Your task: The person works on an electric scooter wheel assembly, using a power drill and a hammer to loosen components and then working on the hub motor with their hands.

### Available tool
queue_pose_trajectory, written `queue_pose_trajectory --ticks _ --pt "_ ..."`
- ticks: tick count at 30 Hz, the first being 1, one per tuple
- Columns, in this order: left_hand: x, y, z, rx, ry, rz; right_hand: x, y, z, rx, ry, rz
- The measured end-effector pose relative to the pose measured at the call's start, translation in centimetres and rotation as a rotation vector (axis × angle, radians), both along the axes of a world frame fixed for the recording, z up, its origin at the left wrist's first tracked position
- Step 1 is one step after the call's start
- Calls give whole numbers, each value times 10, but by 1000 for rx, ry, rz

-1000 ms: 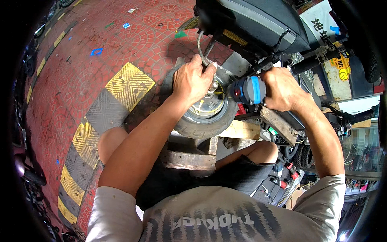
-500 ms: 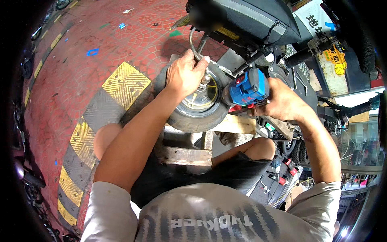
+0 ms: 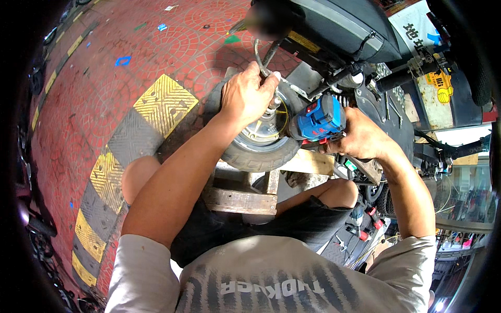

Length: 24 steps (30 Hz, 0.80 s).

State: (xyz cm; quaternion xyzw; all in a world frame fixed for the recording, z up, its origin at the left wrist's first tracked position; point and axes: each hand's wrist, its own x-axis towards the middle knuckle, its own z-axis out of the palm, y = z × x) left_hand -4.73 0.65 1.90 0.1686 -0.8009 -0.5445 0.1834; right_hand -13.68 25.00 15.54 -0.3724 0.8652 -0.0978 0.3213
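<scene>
My left hand (image 3: 248, 95) is closed on a bent metal bar (image 3: 261, 57) at the axle (image 3: 273, 106) of a small wheel, whose tyre (image 3: 263, 161) rests on a rough wooden stand (image 3: 240, 201) between my knees. My right hand (image 3: 360, 134) grips a blue cordless power driver (image 3: 318, 117), its body tilted toward the right side of the hub. The driver's front end is beside the wheel, and I cannot tell whether it touches a fastener. The hub shows a yellow ring, partly hidden by my left hand.
A scooter's black body (image 3: 339, 23) overhangs the wheel. Wrenches (image 3: 389, 107) lie on a dark surface at the right. Red-handled power tools (image 3: 368, 232) lie low right. Yellow and grey ridged blocks (image 3: 164, 101) run along the red paved floor (image 3: 78, 130) at the left.
The driver has turned, so more of its blue body shows, and my right hand has moved slightly down. My left hand has stayed at the axle.
</scene>
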Motion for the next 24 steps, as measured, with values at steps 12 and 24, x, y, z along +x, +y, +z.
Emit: queue_pose_trajectory --ticks 12,24 --pt "-3 -1 -10 -38 33 34 -6 -4 -5 25 -21 -14" --pt "-2 -2 -10 -30 13 36 6 -60 33 129 564 650"
